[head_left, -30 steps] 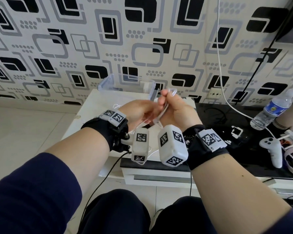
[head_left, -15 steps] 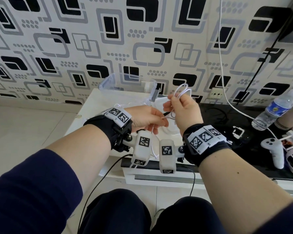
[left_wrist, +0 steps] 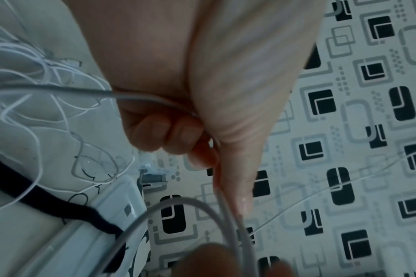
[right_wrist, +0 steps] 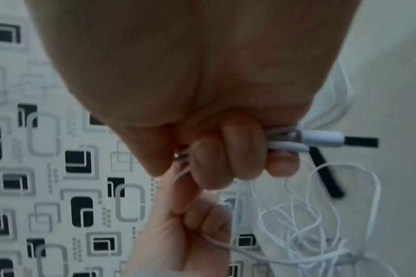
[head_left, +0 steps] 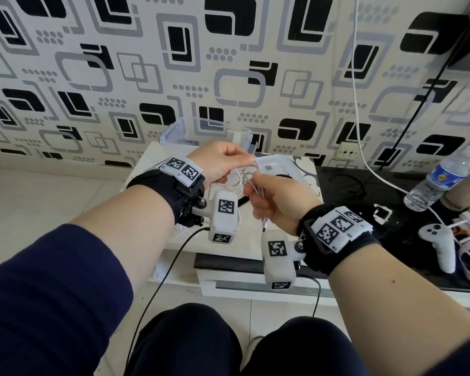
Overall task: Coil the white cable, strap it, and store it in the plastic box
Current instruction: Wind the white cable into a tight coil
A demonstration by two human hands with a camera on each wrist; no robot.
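White cable (head_left: 251,177), 2 gripping hands

Both hands up over the low table (head_left: 158,158), centre of head view. Left hand (head_left: 223,161) at 11 o'clock of right hand (head_left: 277,196), nearly touching; cable (head_left: 251,172) runs betw. them, pinched by left, bunched in right fist w/ plug end (right_wrist: 320,138) sticking out at 3 o'clock in right-wrist view. Loose cable loops (left_wrist: 36,84) on tabletop below hands. Strap (left_wrist: 47,204) on table, its far end on the box lid (head_left: 282,166), which lies at 12 o'clock of right hand. Plastic box (head_left: 179,134) behind, at 12 of left hand, against wall (head_left: 65,77). Bottle (head_left: 442,177) & controller (head_left: 440,245) at 3 o'clock, well apart on adjoining stand (head_left: 364,191).
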